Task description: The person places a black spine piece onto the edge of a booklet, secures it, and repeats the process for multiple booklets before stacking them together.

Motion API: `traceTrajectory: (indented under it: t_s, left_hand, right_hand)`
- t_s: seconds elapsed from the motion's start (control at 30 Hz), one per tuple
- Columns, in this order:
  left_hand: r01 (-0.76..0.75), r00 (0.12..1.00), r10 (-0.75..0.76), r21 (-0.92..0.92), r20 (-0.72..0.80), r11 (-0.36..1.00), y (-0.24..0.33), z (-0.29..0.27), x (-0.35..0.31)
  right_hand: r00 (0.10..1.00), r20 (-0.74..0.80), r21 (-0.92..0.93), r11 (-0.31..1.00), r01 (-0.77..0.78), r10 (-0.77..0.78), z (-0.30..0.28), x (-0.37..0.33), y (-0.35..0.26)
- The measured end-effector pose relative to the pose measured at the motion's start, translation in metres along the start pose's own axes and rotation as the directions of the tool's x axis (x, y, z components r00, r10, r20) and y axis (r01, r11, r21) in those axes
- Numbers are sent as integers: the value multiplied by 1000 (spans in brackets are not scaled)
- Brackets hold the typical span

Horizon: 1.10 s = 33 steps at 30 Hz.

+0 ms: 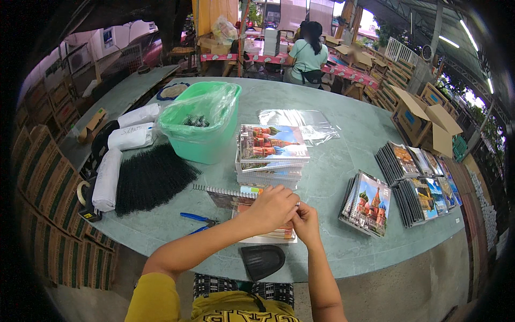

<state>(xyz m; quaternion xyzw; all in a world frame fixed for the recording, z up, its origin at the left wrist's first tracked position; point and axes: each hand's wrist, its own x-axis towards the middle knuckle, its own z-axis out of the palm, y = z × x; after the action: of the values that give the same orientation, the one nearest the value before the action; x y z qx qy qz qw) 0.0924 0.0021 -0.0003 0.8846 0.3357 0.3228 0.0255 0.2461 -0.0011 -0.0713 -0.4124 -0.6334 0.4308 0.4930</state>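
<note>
My left hand (272,208) and my right hand (306,221) meet over a spiral-bound notebook (232,197) lying on the green table (332,177) in front of me. Both hands are closed on the notebook's near edge, fingers pinched together where they touch. The wire spiral runs along the notebook's far left edge. Behind it stands a stack of notebooks (272,155) with a colourful cathedral picture on top. Blue-handled pliers (197,219) lie to the left of my hands.
A green tub lined with a plastic bag (201,118) stands behind the stack, clear plastic sleeves (300,121) beside it. A pile of black wire spirals (150,177) and white rolls (107,180) lie left. More notebook rows (413,182) lie right. A person sits at a far table (307,53).
</note>
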Motion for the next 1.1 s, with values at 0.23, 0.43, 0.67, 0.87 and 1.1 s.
traceTrajectory:
  t_s: [0.23, 0.43, 0.67, 0.87, 1.1]
  left_hand:
    - [13, 999, -9, -132, 30, 991, 2, -4, -2]
    - [75, 995, -68, -114, 67, 991, 0, -4, 1]
    - [-127, 991, 129, 100, -19, 987, -1, -29, -49]
    - [236, 753, -439, 423, 490, 875, -105, -60, -203]
    - [576, 673, -633, 265, 382, 773, -92, -55, -214]
  right_hand:
    - [997, -65, -69, 997, 43, -48, 5, -5, -4]
    - [997, -72, -293, 956, -1, -21, 8, -6, -5]
    - [986, -95, -110, 983, -144, 134, -9, 11, -24]
    - [885, 253, -738, 514, 437, -390, 34, 43, -87]
    - [861, 477, -615, 633, 469, -174, 114, 85, -96]
